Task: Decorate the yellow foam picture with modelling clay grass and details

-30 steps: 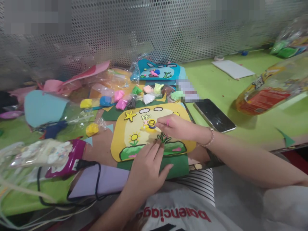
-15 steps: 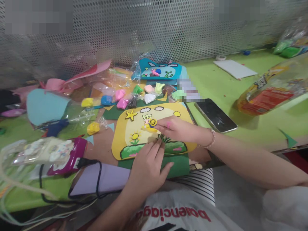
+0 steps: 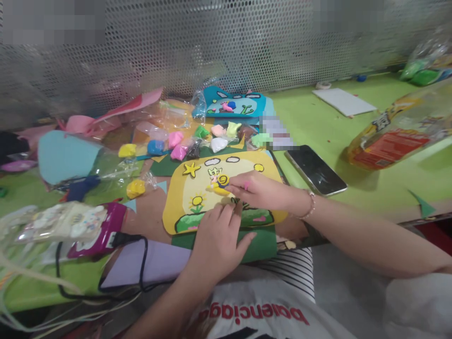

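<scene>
A yellow foam picture card [image 3: 170, 207] lies in front of me, with a clay star, a flower, clouds and green grass on it. At its middle sits a small clay snail [image 3: 221, 181] with a yellow-and-blue coiled shell and a yellow body. My right hand [image 3: 263, 188], wearing a pink ring, has its thumb and index finger closed at the shell's right edge; the fingertips partly hide that edge. Flat on the card's lower part rests my left hand [image 3: 221, 233], thumb spread away and fingers stretched over the green grass.
Wrapped clay lumps [image 3: 175, 140] of several colours lie behind the card. A blue foam picture [image 3: 233, 103] stands farther back. To the right are a phone [image 3: 316, 169] and a tilted bottle [image 3: 395, 136]. A black cable [image 3: 144, 263] and a purple sheet [image 3: 155, 259] lie at the left.
My hands stay in nearly the same places, the right still at the snail. The left fingers shift very slightly on the card. The whole view moves a little.
</scene>
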Motion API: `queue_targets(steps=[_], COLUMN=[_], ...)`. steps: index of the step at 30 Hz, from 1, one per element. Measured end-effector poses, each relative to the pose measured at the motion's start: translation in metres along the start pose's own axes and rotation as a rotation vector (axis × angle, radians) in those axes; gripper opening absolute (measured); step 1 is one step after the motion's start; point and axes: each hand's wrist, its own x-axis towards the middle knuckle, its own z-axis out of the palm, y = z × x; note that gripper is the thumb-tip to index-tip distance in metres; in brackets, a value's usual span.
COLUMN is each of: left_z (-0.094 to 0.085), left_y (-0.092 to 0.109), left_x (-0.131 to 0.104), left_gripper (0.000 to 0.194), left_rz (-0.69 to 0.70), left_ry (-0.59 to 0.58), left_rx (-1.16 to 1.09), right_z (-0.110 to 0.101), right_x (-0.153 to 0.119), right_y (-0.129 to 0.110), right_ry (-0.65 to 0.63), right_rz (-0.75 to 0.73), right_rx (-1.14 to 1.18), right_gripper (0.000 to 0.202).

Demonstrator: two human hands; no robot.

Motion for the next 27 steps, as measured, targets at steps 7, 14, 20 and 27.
queue_targets(steps=[7, 14, 20, 27], left_z=[-0.003, -0.003, 0.0, -0.001], left_y=[0.002, 0.001, 0.0, -0.002], left_x=[0.001, 0.002, 0.001, -0.016], left_gripper=[0.059, 0.056, 0.058, 0.055], left_rz=[-0.023, -0.033, -0.042, 0.022], left_ry=[-0.057, -0.064, -0.056, -0.01], left_rx=[0.037, 0.024, -0.004, -0.037], right_z=[-0.006, -0.011, -0.028, -0.048], right_x=[-0.001, 0.0, -0.001, -0.005], right_y=[0.005, 0.003, 0.003, 0.013], right_ry=[0.134, 0.111, -0.027, -0.04], right_rz=[0.077, 0.153, 0.293, 0.248], right_rx=[0.003, -0.003, 0.416, 0.42], right_gripper=[0.038, 0.036, 0.002, 0.035])
